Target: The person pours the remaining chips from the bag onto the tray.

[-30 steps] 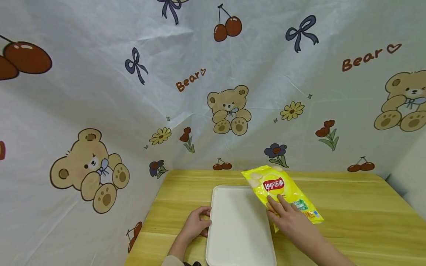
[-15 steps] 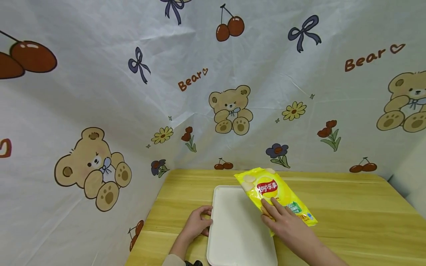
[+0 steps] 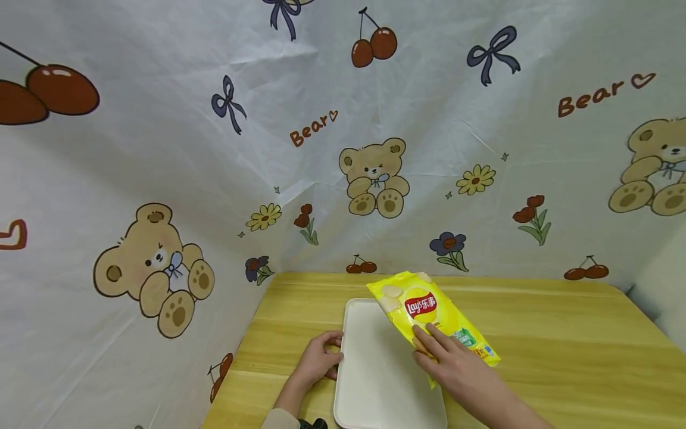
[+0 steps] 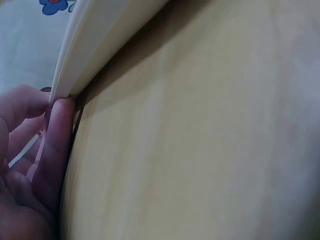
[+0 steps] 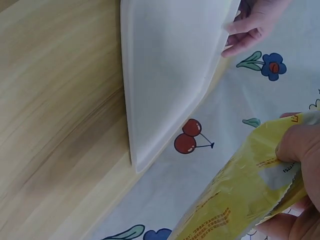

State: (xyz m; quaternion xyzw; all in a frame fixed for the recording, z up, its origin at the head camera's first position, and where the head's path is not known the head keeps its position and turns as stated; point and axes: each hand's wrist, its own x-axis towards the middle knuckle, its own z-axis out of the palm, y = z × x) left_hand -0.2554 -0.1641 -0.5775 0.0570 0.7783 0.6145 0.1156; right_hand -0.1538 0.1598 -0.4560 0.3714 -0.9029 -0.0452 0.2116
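A yellow bag of potato chips [image 3: 439,319] with a red Lay's label slants over the right side of a white rectangular tray [image 3: 370,375]. My right hand [image 3: 455,369] grips it by its lower edge, fingers spread across the front. The right wrist view shows the thumb pressed on the back of the bag [image 5: 240,175], which is held above the table. At the tray's left rim, my left hand [image 3: 318,357] pinches the edge. In the left wrist view, thumb and fingers meet at the rim of the tray [image 4: 100,45]. The tray's bare inner surface shows.
A wooden table [image 3: 568,333] extends to the right of the tray. Behind it and on the left hangs a white cloth [image 3: 418,107] printed with bears, cherries and flowers. A small dark object [image 3: 313,423] sits by the left wrist.
My right hand has carried the chip bag leftward, further over the tray. The left hand keeps its place at the tray's rim. The head view has shifted slightly.
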